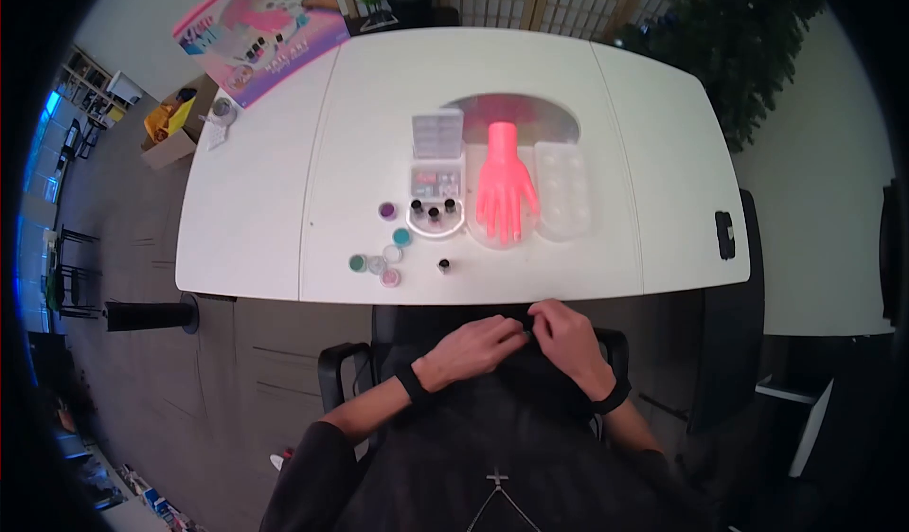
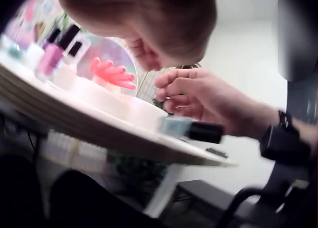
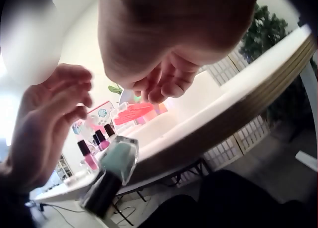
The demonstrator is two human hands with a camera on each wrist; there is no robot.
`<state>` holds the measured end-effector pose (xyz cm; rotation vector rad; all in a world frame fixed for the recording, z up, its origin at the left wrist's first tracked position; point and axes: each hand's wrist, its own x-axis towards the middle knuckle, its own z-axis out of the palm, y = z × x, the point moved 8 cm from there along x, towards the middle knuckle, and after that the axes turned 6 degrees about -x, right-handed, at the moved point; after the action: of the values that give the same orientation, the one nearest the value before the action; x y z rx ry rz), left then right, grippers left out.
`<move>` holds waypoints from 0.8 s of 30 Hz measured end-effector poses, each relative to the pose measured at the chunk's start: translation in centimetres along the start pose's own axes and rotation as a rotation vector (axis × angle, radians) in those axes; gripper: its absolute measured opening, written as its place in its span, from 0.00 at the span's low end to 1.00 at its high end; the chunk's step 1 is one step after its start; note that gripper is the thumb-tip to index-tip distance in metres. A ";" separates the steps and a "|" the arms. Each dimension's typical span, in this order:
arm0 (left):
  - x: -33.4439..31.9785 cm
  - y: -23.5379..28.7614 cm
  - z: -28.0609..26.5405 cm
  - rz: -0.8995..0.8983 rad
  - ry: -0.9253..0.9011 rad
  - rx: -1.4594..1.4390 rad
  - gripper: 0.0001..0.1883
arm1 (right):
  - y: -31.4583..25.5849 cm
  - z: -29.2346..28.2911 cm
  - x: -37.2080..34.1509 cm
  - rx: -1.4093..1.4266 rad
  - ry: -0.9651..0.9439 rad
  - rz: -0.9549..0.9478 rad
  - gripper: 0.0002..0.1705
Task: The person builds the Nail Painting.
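Observation:
A small bottle of pale teal polish with a black cap [image 2: 204,131] [image 3: 102,192] hangs tilted in the air near the table's front edge, below both hands; no finger visibly touches it. My left hand [image 1: 473,350] [image 2: 144,24] [image 3: 47,118] has loosely bent fingers with nothing seen between them. Close beside it, my right hand [image 1: 571,345] [image 2: 213,96] [image 3: 174,34] also has relaxed, bent fingers. In the head view the two hands' fingertips nearly meet, and the bottle is mostly hidden there.
On the white table [image 1: 246,220] stand a pink model hand [image 1: 504,182], a clear tray [image 1: 562,191], a compartment case [image 1: 437,184], several black-capped bottles, one alone [image 1: 444,266], and small jars [image 1: 357,263]. A nail art box [image 1: 260,30] stands at the back left.

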<state>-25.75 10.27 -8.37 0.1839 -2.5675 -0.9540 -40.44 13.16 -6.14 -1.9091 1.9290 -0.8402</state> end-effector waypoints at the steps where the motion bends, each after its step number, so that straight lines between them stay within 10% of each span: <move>1: -0.6 -1.2 1.2 -0.175 -0.050 -0.089 0.27 | -0.3 1.4 -1.2 -0.024 -0.128 -0.007 0.11; 7: -3.7 -5.4 7.1 -0.368 -0.199 -0.195 0.21 | 2.6 7.4 -5.1 -0.064 -0.525 0.050 0.20; 24: 1.9 -0.2 -3.1 -0.371 0.008 -0.285 0.16 | -0.4 1.2 -1.4 0.083 -0.479 0.092 0.19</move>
<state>-26.22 7.78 -5.77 0.5942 -2.3987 -1.4339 -39.37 14.36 -7.12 -1.7576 1.6455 -0.3812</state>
